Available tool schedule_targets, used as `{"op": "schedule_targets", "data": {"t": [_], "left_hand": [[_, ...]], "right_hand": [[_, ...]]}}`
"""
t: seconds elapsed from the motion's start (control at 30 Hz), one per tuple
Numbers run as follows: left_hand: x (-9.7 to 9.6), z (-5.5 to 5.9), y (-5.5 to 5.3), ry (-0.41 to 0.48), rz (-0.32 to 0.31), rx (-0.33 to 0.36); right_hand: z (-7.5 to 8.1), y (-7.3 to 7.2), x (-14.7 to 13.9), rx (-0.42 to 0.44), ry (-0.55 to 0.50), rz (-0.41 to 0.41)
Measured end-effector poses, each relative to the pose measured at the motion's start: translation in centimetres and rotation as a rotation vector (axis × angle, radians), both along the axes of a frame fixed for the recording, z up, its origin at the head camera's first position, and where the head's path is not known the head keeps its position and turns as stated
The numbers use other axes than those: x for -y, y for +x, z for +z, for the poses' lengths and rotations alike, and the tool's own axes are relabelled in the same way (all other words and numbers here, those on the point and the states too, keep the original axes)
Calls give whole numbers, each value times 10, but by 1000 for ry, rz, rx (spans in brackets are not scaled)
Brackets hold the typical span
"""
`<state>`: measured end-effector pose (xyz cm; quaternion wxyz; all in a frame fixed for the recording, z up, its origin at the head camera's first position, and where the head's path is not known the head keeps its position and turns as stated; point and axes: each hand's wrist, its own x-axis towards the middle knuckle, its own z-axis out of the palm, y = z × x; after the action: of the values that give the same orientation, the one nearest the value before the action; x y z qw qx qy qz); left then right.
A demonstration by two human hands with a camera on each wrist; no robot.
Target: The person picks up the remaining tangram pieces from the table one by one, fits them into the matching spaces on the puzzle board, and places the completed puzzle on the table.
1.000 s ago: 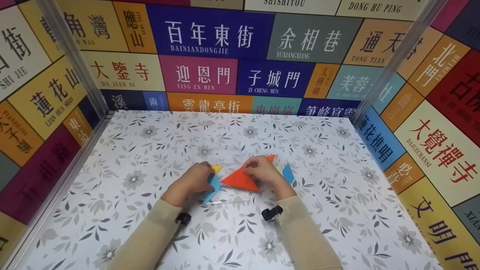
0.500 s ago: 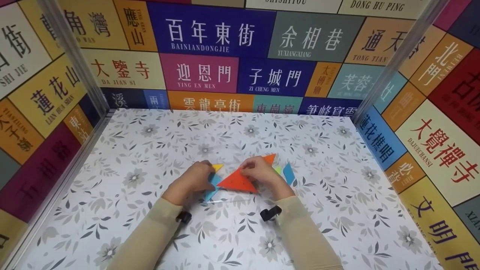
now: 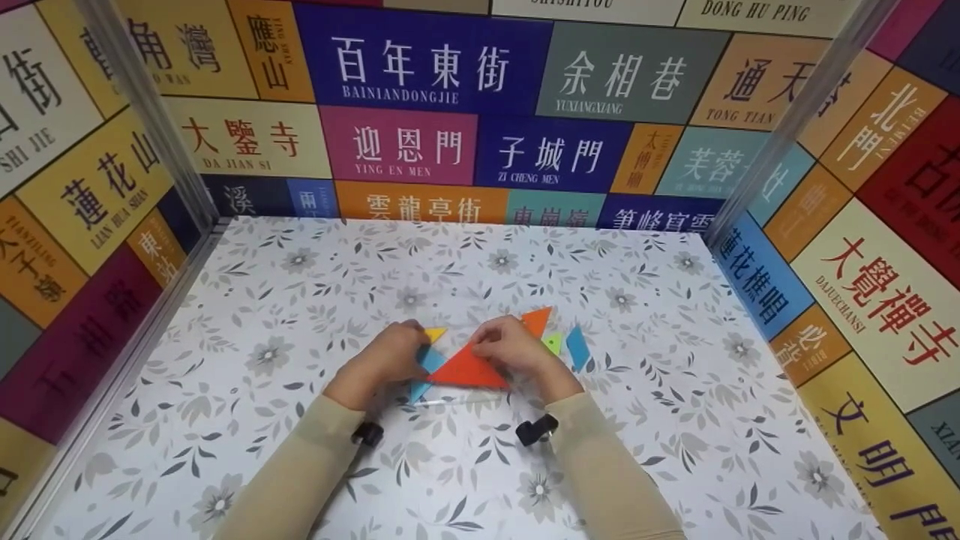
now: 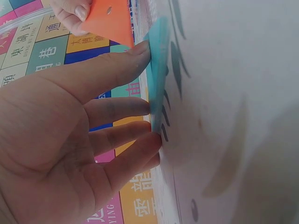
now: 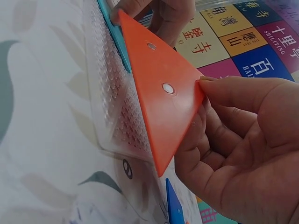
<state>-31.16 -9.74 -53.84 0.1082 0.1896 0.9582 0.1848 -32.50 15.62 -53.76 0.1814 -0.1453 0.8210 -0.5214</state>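
Observation:
My right hand (image 3: 514,352) pinches the top corner of a large red-orange triangle tile (image 5: 156,93) between thumb and fingers. The tile tilts up in the right wrist view, showing small holes in its face. One of its corners reaches a light blue tile (image 3: 430,363) on the left. My left hand (image 3: 386,352) rests its thumb and fingertips on that blue tile (image 4: 158,70), fingers mostly extended. Beneath the tiles lies a clear studded tray (image 5: 131,107). A yellow pointed tile (image 3: 435,334) shows beyond the left fingers, the rest of it hidden.
Past the right hand lie an orange tile (image 3: 537,322), a lime green tile (image 3: 553,343) and a blue parallelogram tile (image 3: 577,347). Printed sign panels (image 3: 420,67) wall in the floral tabletop (image 3: 360,465) at the back and sides.
The right hand has moved slightly left with the red-orange triangle, whose lower edge has turned nearly level. More of the lime green tile shows now. The left hand stays almost still.

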Motion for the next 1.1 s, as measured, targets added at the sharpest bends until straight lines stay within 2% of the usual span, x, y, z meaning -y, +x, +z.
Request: {"op": "schedule_targets", "data": {"t": [0.13,0.33,0.87,1.1], "left_hand": [[-1,0,0,7,23,18],[-1,-2,-3,-18,8,3],[1,-3,-3,-7,-10,-9],[0,-1,-2,-11,-2,4]], "right_hand": [[0,1,1,-3,25,8],[0,1,3,-23,65,25],[-3,3,10,97,55,19],[0,5,12,90,96,43]]}}
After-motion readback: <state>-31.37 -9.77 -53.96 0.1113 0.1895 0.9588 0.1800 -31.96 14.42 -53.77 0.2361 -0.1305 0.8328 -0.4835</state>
